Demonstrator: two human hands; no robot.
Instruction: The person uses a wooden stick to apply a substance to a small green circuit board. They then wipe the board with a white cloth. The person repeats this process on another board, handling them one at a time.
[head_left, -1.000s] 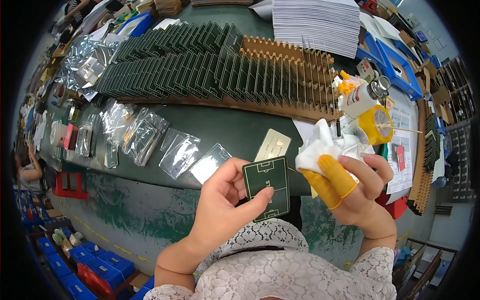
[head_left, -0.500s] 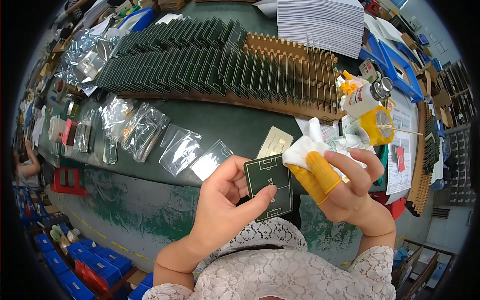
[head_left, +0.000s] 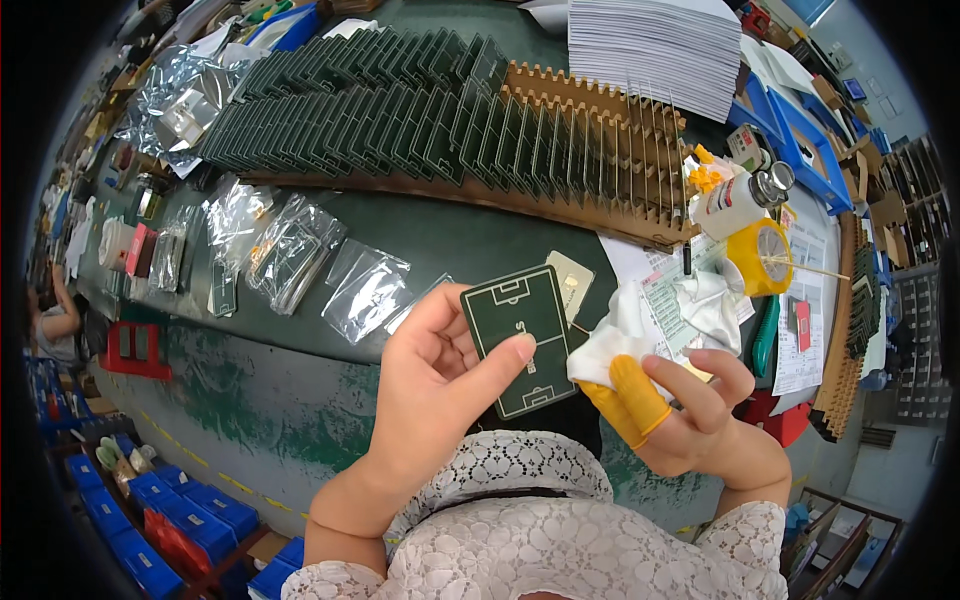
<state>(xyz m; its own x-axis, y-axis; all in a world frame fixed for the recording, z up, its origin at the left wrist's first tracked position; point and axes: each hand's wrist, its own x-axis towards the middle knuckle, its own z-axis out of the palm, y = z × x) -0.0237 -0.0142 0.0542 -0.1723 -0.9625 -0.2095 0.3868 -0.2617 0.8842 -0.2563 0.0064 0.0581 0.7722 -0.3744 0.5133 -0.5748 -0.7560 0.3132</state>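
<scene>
My left hand [head_left: 425,385] pinches a dark green card [head_left: 515,335] with pale pitch-like lines, thumb on its face and fingers behind. The card is held up in front of my body, slightly tilted. In my right hand [head_left: 680,415], which wears yellow finger cots on two fingers, is a bunched white cloth [head_left: 612,335]. The cloth meets the card's right edge. Behind the card, on the table edge, lies a pale gold card [head_left: 570,283], partly covered.
Slotted brown racks [head_left: 590,215] hold many green cards standing upright across the table [head_left: 440,225]. Clear plastic sleeves [head_left: 370,295] and bagged cards [head_left: 290,255] lie left. At right stand a white bottle [head_left: 735,200] and a yellow container [head_left: 757,257], near papers and another white cloth [head_left: 712,305].
The green card has been turned, so its lettering now faces the other way. Both hands sit slightly lower left in relation to the table; the cloth stays at the card's right edge.
</scene>
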